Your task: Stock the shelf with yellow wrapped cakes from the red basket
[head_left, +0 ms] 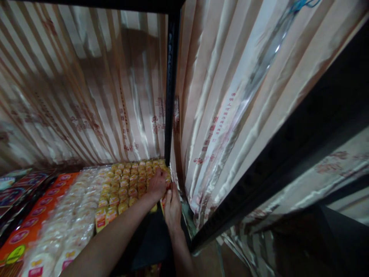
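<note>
Rows of small yellow snack packets (127, 184) lie on a dark shelf (147, 240). My left hand (157, 184) rests on the right end of these rows, fingers curled down onto the packets. My right hand (172, 207) is just beside it, at the shelf's right edge, with fingers closed on a packet whose edge barely shows. Both forearms reach in from the bottom of the view.
White packaged goods (72, 215) and orange packets (31, 223) lie in rows to the left. A black upright post (170, 96) stands behind the yellow packets. Striped shiny plastic sheeting (230, 115) hangs behind and to the right. A black shelf beam (288, 154) slants across the right.
</note>
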`<move>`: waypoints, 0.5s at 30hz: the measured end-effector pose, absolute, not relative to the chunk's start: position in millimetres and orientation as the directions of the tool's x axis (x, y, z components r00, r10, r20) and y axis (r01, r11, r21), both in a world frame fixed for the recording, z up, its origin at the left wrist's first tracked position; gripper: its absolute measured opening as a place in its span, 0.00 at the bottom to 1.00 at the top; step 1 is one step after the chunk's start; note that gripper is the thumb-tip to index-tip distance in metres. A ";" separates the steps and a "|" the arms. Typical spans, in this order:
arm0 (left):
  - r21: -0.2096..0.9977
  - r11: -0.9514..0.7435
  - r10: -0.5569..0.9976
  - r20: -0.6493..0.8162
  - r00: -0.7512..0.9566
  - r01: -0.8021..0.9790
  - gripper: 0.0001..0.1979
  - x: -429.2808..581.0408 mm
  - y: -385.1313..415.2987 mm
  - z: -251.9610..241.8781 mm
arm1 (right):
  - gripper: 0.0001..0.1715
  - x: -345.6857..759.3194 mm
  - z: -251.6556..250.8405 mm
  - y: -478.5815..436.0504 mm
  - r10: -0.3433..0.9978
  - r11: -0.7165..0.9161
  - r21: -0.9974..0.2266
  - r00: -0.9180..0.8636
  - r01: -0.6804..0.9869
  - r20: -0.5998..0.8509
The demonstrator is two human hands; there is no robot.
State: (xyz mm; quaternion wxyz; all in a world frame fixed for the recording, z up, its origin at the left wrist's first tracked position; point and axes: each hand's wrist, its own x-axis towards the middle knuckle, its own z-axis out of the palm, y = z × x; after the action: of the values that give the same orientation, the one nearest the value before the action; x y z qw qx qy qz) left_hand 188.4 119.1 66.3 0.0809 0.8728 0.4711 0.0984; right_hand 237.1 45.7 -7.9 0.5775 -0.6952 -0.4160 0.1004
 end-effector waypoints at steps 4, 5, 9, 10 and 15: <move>0.261 -0.557 0.830 0.144 0.538 0.789 0.12 186.2 118.7 65.2 | 0.33 244.4 3.2 58.3 0.666 0.018 -0.944 0.701 0.329 0.257; 0.262 -0.561 0.828 0.152 0.540 0.786 0.12 185.8 119.0 64.7 | 0.34 246.6 5.8 62.4 0.673 0.015 -0.953 0.701 0.303 0.234; 0.230 -0.561 0.828 0.153 0.540 0.795 0.12 185.1 120.2 62.7 | 0.37 253.7 11.9 78.5 0.693 -0.012 -0.978 0.707 0.206 0.140; 0.221 -0.561 0.827 0.149 0.541 0.798 0.12 184.9 120.5 62.3 | 0.37 255.1 12.0 82.4 0.689 -0.016 -0.981 0.713 0.191 0.127; 0.214 -0.576 0.817 0.141 0.559 0.789 0.13 182.1 122.5 61.5 | 0.38 264.0 3.1 102.3 0.670 -0.012 -0.971 0.723 0.240 0.171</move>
State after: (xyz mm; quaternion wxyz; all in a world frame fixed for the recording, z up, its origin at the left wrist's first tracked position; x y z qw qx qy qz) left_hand 182.1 122.5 61.5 0.0629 0.8806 0.4559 0.1126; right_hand 264.0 102.3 3.1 0.6208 -0.6899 -0.3297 0.1730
